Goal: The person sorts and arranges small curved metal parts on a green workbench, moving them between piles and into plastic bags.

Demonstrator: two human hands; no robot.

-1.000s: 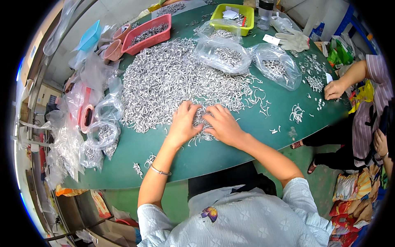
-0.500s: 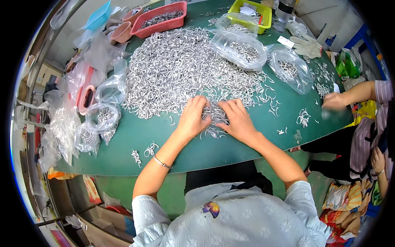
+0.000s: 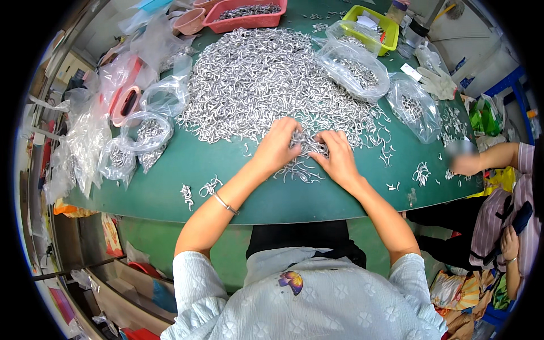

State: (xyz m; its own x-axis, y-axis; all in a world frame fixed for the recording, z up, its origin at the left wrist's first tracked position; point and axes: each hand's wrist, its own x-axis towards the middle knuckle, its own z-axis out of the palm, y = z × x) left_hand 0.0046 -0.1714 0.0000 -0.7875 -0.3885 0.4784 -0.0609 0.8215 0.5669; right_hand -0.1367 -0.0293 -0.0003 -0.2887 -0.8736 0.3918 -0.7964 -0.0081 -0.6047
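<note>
In the centre of the frame, cupping small curved silver metal pieces (image 3: 309, 143) between bare left hand (image 3: 276, 146) and bare right hand (image 3: 339, 158), set apart, fingers bent; impossible to see any firm pinch. At the lower edge of a broad silver heap (image 3: 249, 85) on a smooth dark-green tabletop (image 3: 277, 209). Toward upper right, clear plastic bags (image 3: 354, 79); at top, a rectangular pink plastic basin (image 3: 249, 22).

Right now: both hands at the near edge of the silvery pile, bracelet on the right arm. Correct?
Not quite: the bracelet is on the left arm, as the head view shows. The left hand and right hand are at the near edge of the silvery pile.
</note>
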